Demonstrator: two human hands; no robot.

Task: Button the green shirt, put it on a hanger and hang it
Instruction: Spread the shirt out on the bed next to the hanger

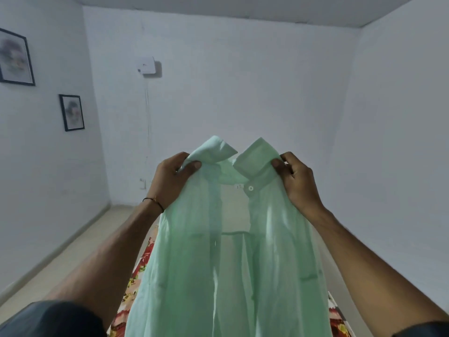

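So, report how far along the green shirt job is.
Done: nothing yet; the green shirt hangs open in front, its collar button unfastened. In hand: the left hand and right hand pinch the collar ends, holding it up. Left: buttoning, the hanger (none in view) and hanging.

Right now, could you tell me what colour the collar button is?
White, on the pale green shirt; the button shows clearly in the head view.

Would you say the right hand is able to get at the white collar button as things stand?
Probably yes. The white button lies uncovered close beside the right hand, which pinches the green shirt by its collar. It would have to shift that grip while the left hand holds the other side.
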